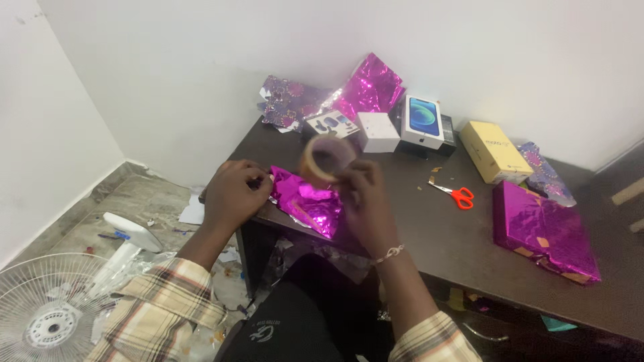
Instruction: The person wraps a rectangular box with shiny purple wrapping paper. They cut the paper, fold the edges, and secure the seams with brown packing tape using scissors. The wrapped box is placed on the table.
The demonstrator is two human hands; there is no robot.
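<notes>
while the left hand (231, 196) presses flat on the magenta foil-wrapped parcel (310, 202) just beside it, the right hand (362, 201) pinches a blurred tape roll (327, 156) above it; foil looks light, crinkly, slippery, best gripped by its edges.

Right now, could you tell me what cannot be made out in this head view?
- Tape roll: motion-blurred; its free end cannot be seen.
- What the foil-wrapped item contains: hidden by magenta foil and both hands.
- Left hand fingertips: curled under, hidden by the hand itself.
- Right hand grip on the tape roll: blurred.
- Standing fan: cut off by the lower left edge.
</notes>
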